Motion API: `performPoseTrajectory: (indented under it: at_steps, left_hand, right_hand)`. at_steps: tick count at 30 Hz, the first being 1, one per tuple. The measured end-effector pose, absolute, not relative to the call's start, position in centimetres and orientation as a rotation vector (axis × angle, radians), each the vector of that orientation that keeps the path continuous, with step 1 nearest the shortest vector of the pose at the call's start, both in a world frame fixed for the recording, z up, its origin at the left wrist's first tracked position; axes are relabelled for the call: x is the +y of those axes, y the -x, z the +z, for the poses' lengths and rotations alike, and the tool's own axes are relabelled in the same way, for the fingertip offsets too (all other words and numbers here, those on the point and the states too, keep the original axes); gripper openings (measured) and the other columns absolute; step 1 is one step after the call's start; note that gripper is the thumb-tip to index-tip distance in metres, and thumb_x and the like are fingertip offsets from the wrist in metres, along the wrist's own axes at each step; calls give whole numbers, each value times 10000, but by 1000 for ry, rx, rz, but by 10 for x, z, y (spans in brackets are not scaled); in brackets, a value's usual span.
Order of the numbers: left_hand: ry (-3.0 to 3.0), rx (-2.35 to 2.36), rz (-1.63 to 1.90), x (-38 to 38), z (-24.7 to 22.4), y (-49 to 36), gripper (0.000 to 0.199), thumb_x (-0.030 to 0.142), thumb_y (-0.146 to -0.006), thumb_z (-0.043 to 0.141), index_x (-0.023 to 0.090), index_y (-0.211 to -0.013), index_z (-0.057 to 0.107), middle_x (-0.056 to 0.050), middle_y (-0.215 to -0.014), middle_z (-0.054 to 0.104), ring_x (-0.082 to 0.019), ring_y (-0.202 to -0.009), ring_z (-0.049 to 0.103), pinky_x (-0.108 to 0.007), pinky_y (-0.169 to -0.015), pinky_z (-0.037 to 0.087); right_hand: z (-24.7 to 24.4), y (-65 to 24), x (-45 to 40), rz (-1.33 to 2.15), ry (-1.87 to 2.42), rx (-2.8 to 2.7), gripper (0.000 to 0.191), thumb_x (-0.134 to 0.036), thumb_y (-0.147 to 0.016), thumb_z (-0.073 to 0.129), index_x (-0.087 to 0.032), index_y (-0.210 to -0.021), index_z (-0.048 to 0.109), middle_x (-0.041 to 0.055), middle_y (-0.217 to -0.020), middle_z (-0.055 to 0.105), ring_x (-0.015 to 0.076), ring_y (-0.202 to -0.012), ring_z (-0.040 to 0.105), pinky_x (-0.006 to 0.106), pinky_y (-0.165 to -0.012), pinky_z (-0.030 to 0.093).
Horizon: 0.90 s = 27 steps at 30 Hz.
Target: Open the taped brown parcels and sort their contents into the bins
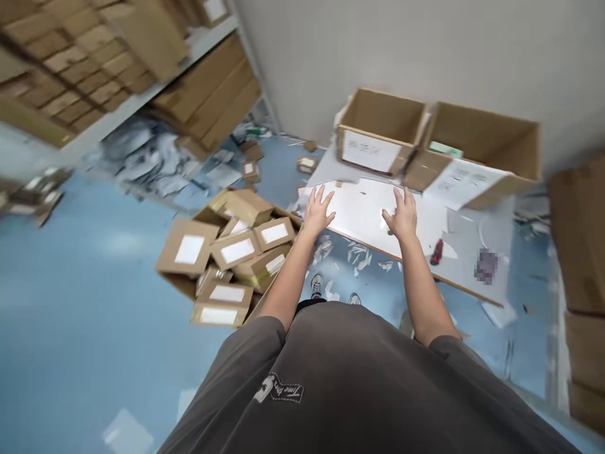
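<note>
My left hand (pixel 317 213) is held out with its fingers spread, above the left end of a white-topped table (pixel 357 205). My right hand (pixel 401 215) is also open, fingers apart, over the middle of that table. Neither hand holds anything. Under the right hand a small dark item shows, too small to name. To its right lies a red and black tool (pixel 437 252), its kind blurred. Two open cardboard boxes, one on the left (pixel 347 129) and one on the right (pixel 494 186), stand at the table's back, each with a written paper on its front.
On my left a large open carton (pixel 269 296) is heaped with small labelled boxes (pixel 237 251). Shelving (pixel 163 88) with stacked cartons stands at the upper left. Paper scraps (pixel 362 255) litter the blue floor. Tall cartons (pixel 579 252) line the right side.
</note>
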<state>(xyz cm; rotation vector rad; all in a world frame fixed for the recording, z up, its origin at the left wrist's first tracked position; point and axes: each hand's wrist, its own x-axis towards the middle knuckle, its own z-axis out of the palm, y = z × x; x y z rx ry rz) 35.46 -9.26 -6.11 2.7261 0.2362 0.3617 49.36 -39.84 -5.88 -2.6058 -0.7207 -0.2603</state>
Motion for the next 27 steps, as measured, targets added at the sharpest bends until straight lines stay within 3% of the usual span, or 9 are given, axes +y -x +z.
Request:
performPoseTrajectory:
  at_steps: [6, 13, 20, 27]
  left_hand:
    - [-2619, 985, 415, 12, -76, -180, 864, 383, -903, 834, 246, -1676, 472, -132, -1840, 269, -442, -1713, 172, -644, -1385, 236]
    - [-2383, 1547, 426, 55, -85, -23, 803, 349, -931, 779, 228, -1665, 479, -147, -1831, 281, -439, -1696, 219, -636, -1355, 322]
    - [-2262, 1642, 411, 108, -106, 20, 870, 369, -912, 788, 223, -1696, 439, -151, -1857, 207, -437, -1702, 203, -654, -1347, 311]
    - [-2162, 1710, 358, 159, -124, 29, 912, 375, -888, 836, 237, -1697, 438, -153, -1847, 236, -463, -1685, 234, -660, -1330, 340]
  right_hand:
    - [-61, -459, -189, -91, 2316, -1398, 887, -403, -964, 705, -212, -1747, 334, 179, -1846, 177, 476, -1645, 266, 712, -1288, 344]
    - [-73, -349, -27, 45, 1985, -1824, 917, -360, -977, 719, -217, -1770, 283, 185, -1841, 183, 459, -1658, 258, 717, -1312, 309]
    - [-82, -290, 66, 150, 1875, -2028, 963, -312, -963, 733, -209, -1782, 237, 183, -1843, 175, 432, -1679, 219, 725, -1338, 238]
    - [-96, -267, 128, 253, 1910, -2057, 943, -339, -945, 765, -219, -1762, 310, 186, -1848, 177, 444, -1674, 240, 696, -1322, 293]
